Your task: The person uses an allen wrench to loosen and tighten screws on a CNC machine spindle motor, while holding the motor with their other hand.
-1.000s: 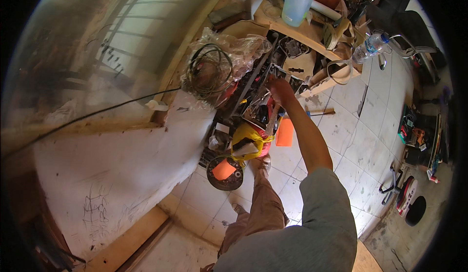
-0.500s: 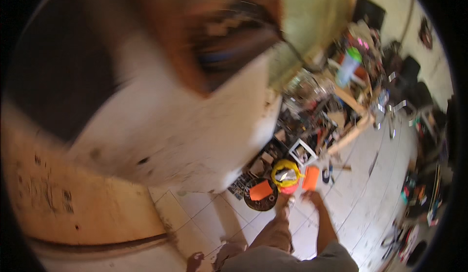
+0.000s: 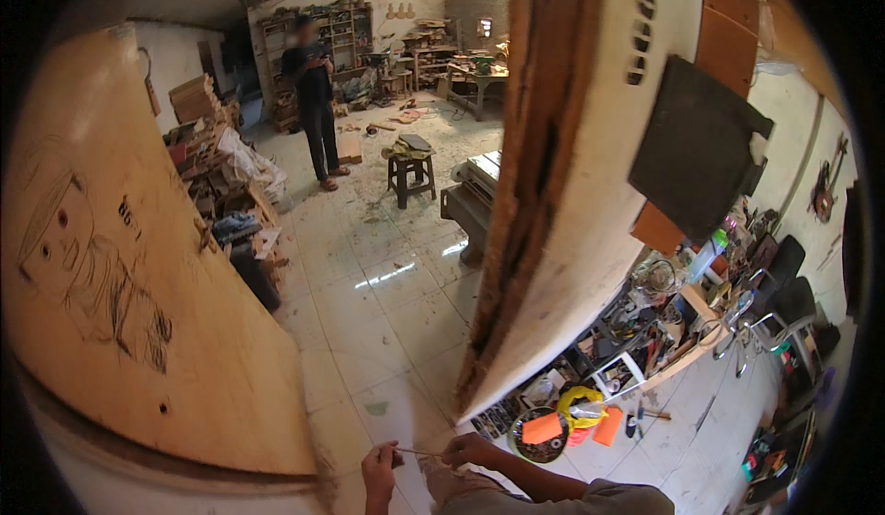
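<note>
1. My left hand (image 3: 379,464) is at the bottom of the view, its fingers mostly closed around one end of a thin stick (image 3: 419,451).
2. My right hand (image 3: 470,449) has its fingers curled shut on the other end; the exact finger placing is too small to tell.
3. The stick runs nearly level between my two hands, above the tile floor (image 3: 369,331) and in front of my legs.
4. On my left is a yellowish door (image 3: 212,349) with a face and dark scribbles drawn on it.
5. On my right, the rough brown edge of a wall (image 3: 530,174) rises, with a dark panel (image 3: 696,151) on its pale side.
6. Near my right arm, a round tray (image 3: 549,452) sits on the floor with an orange block (image 3: 541,428) on it.
7. Just beside it are a yellow bag (image 3: 579,397) and another orange piece (image 3: 607,426).
8. A white frame (image 3: 604,365) leans among the clutter behind them, and a guitar (image 3: 823,200) hangs on the far-right wall.
9. Ahead, through the opening, a person in dark clothes (image 3: 318,100) stands well apart from me, left of a small stool (image 3: 410,179).
</note>
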`<act>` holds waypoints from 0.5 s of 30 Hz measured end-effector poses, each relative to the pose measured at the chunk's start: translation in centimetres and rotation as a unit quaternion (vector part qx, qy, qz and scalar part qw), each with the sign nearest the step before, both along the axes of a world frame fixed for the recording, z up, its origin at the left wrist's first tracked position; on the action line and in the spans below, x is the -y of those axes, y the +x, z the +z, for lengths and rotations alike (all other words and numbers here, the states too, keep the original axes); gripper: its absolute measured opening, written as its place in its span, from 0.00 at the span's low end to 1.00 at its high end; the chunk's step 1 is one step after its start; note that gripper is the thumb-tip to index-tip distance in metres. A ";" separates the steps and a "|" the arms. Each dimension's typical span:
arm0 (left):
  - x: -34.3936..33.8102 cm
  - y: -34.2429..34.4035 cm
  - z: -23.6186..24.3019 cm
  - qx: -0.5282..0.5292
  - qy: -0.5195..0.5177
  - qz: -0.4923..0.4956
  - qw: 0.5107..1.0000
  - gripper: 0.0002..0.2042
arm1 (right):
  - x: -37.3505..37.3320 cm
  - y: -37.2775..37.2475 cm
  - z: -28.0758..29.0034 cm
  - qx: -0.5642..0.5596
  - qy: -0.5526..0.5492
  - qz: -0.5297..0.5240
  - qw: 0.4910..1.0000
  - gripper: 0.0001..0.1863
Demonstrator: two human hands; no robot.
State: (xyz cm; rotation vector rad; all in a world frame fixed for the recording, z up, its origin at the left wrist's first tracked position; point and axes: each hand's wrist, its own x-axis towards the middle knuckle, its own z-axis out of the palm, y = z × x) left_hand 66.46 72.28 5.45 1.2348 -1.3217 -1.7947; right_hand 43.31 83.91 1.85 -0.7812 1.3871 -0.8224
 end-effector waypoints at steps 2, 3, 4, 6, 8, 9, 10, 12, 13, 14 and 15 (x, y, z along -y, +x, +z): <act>3.8 1.5 -0.9 0.076 -0.052 -0.034 0.995 0.17 | 4.3 -0.6 -5.3 -0.061 -0.022 0.084 0.994 0.22; 6.0 2.8 -2.4 0.064 -0.034 -0.015 0.997 0.16 | 6.9 -0.1 -4.5 0.001 -0.036 0.107 0.994 0.27; 8.3 3.5 -3.2 0.073 -0.049 -0.024 0.996 0.16 | 9.5 0.5 -3.1 0.017 -0.027 0.119 0.992 0.26; 13.4 4.1 -3.8 0.091 -0.075 -0.046 0.992 0.15 | 15.5 1.9 -1.2 0.049 -0.005 0.139 0.989 0.25; 19.0 3.3 -3.3 0.071 -0.068 -0.053 0.994 0.15 | 21.5 3.1 -2.6 0.047 -0.079 0.164 0.982 0.24; 21.8 3.4 -3.0 0.064 -0.064 -0.048 0.995 0.14 | 25.2 3.5 -0.8 0.054 -0.082 0.166 0.981 0.23; 24.6 2.7 -1.5 0.068 -0.080 -0.045 0.993 0.14 | 28.9 3.3 0.9 0.057 -0.086 0.161 0.982 0.23; 29.2 0.2 2.1 0.072 -0.101 -0.042 0.991 0.13 | 35.0 1.4 1.4 0.064 -0.146 0.155 0.975 0.21; 32.0 -0.8 2.2 0.078 -0.098 -0.053 0.991 0.10 | 37.8 0.0 2.4 0.026 -0.141 0.164 0.976 0.19; 33.9 -1.6 1.9 0.072 -0.097 -0.053 0.991 0.10 | 40.7 -1.5 3.3 -0.015 -0.138 0.180 0.974 0.17; 36.5 -2.4 1.7 0.065 -0.104 -0.052 0.991 0.09 | 43.5 -2.8 3.4 -0.015 -0.160 0.179 0.971 0.15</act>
